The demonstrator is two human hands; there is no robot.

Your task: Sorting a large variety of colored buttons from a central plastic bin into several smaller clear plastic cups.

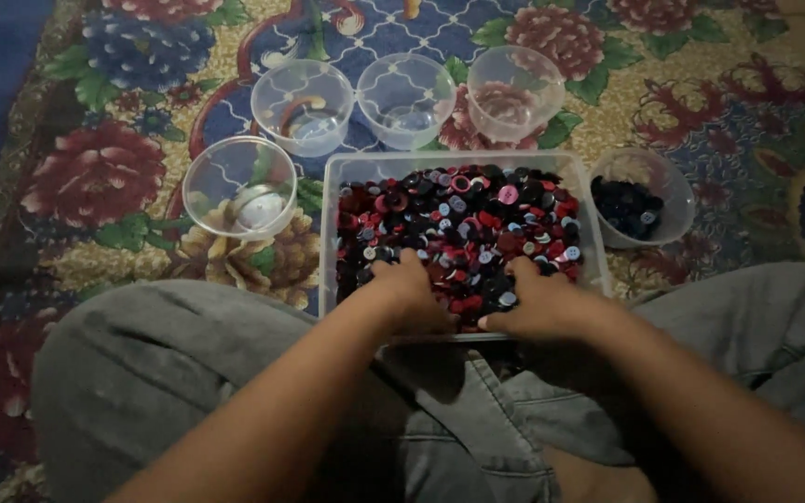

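A person sits on the floor with legs apart, in grey trousers (188, 373). Between the knees stands a clear plastic box (347, 172) with square sides. It is full of buttons (468, 224) in red, dark blue, black and pink, all mixed up in a heap.

Both hands are in the near end of the box, on top of the heap. The left hand (412, 291) lies palm down with its fingers dug in among the buttons, so the fingertips are partly hidden. The right hand (533, 303) lies just beside it, also palm down, fingers bent and pushed into the pile. The two hands are close but do not touch. I cannot tell if either hand has closed on a button or just rests loose on them, as the fingers are too deep in the heap.

Around the box stand five small clear round cups. One cup (239, 186) sits to the left of the box. Three more sit in a row behind the box: a left cup (302, 104), a middle cup (406, 98) and a right cup (515, 91). The fifth cup (643, 196) stands just to the right of the box and has dark blue buttons in it.

All of this rests on a rug (95, 177) with big red and blue flowers and green leaves
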